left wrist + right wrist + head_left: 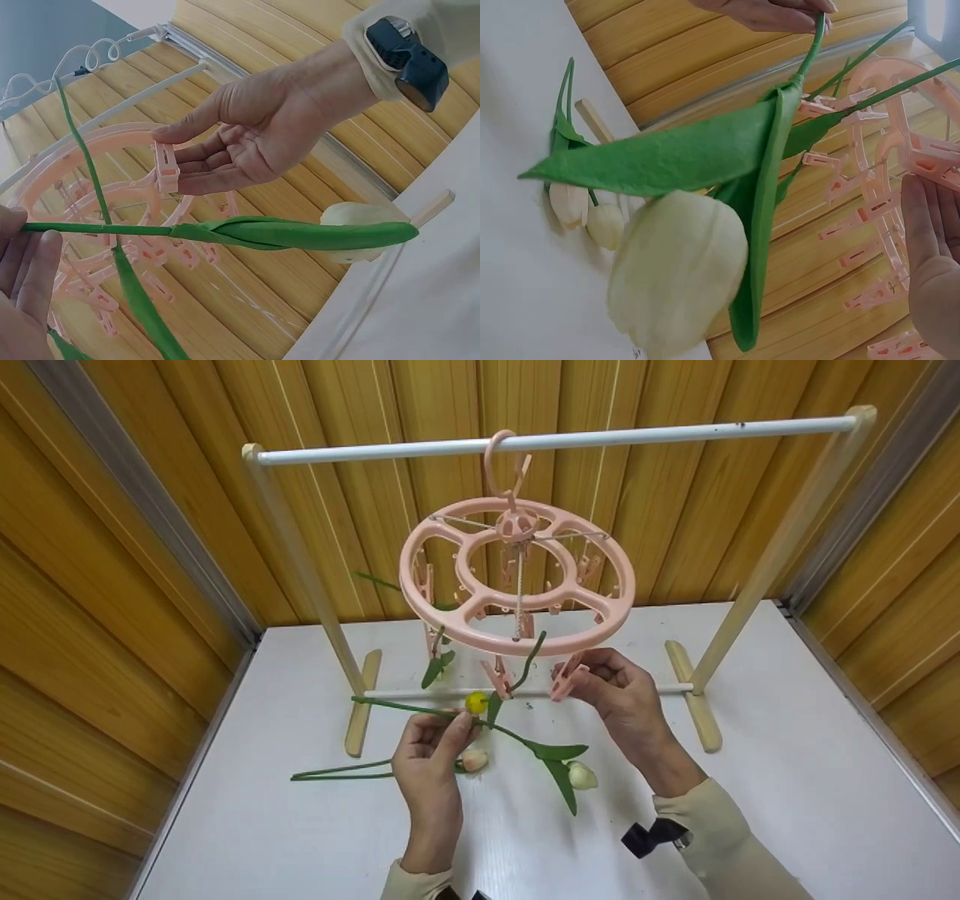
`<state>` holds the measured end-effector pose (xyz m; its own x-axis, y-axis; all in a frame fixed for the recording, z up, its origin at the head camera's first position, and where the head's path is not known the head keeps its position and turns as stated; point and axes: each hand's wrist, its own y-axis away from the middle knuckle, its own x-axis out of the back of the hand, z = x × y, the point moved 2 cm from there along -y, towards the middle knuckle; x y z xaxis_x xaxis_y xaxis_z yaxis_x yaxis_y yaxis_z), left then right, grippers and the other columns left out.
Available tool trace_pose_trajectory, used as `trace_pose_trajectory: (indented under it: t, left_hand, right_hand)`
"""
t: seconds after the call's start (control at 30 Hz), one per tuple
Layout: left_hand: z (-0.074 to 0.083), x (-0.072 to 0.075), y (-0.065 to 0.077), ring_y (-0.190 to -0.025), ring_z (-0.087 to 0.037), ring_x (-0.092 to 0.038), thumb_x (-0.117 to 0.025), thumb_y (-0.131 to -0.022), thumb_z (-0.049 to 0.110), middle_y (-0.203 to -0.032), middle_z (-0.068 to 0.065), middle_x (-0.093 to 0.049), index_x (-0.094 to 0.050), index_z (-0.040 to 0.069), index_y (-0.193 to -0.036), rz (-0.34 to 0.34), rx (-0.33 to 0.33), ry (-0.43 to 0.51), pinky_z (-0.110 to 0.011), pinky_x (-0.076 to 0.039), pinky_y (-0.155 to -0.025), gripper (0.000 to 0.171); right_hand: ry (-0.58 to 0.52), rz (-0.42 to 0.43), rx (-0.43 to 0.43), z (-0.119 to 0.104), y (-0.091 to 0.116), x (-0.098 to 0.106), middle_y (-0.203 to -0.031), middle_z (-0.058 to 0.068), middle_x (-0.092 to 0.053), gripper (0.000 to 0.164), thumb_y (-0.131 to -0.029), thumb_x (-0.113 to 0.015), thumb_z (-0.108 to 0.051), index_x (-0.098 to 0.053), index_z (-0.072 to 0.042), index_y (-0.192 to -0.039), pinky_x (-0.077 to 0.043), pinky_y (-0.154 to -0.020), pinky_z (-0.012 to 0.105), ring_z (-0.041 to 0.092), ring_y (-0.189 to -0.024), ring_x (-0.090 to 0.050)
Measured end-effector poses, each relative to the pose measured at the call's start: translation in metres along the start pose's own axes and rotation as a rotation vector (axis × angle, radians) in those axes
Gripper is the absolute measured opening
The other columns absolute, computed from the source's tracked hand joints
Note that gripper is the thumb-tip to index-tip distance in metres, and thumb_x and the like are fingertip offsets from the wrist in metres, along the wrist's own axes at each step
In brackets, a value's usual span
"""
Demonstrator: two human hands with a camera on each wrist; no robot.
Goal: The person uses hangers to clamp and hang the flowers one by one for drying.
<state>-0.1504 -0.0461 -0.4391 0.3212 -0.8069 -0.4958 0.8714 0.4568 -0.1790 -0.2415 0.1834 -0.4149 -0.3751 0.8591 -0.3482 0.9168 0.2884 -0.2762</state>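
White tulip (582, 775): was held above the counter (225, 832), bloom rightward.
Left hand (431, 757): pinched its stem (405, 706).
Right hand (626, 701): pinched a clip (564, 682), near right on the pink hanger (516, 522).
Both hands: were apart.

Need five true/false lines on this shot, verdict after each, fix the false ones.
1. The left hand holds a white tulip by its stem. True.
2. The right hand holds nothing. False: the right hand pinches a pink clip.
3. Two tulips lie on the table. True.
4. The round hanger stands on the table. False: the round hanger hooks over the top rail.
5. The back wall is plain white. False: it shows wood-look panels.
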Motion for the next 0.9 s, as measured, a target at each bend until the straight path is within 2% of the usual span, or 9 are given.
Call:
trace_pose_trajectory:
  t: [0.27,0.63,0.9]
  left_hand:
    - [0.001,-0.007,0.001,-0.109,-0.034,-0.071,-0.074,-0.095,-0.001,-0.115,-0.024,-0.064,-0.058,-0.010,-0.120,-0.017,-0.021,0.025,-0.045,-0.062,-0.092,0.031]
    - [0.004,-0.015,0.003,-0.108,-0.031,-0.069,-0.074,-0.094,-0.002,-0.115,-0.024,-0.062,-0.059,-0.008,-0.123,0.004,-0.029,0.028,-0.043,-0.061,-0.093,0.033]
    - [0.006,-0.018,0.003,-0.106,-0.029,-0.069,-0.074,-0.094,-0.002,-0.113,-0.023,-0.062,-0.058,-0.009,-0.127,-0.005,-0.039,0.042,-0.043,-0.061,-0.094,0.036]
  right_hand:
    - [-0.047,-0.046,0.021,0.002,0.005,-0.005,-0.112,0.014,-0.075,0.019,-0.103,-0.065,0.002,-0.060,-0.001,-0.121,-0.059,-0.098,0.040,0.023,-0.102,-0.075]
    - [-0.068,-0.069,0.025,0.004,0.009,-0.010,-0.111,0.011,-0.075,0.016,-0.104,-0.066,0.000,-0.061,-0.004,-0.118,-0.060,-0.097,0.039,0.021,-0.100,-0.075]
    - [-0.071,-0.074,0.019,0.006,0.011,-0.015,-0.110,0.009,-0.076,0.016,-0.104,-0.068,-0.003,-0.063,-0.008,-0.118,-0.060,-0.097,0.040,0.021,-0.100,-0.075]
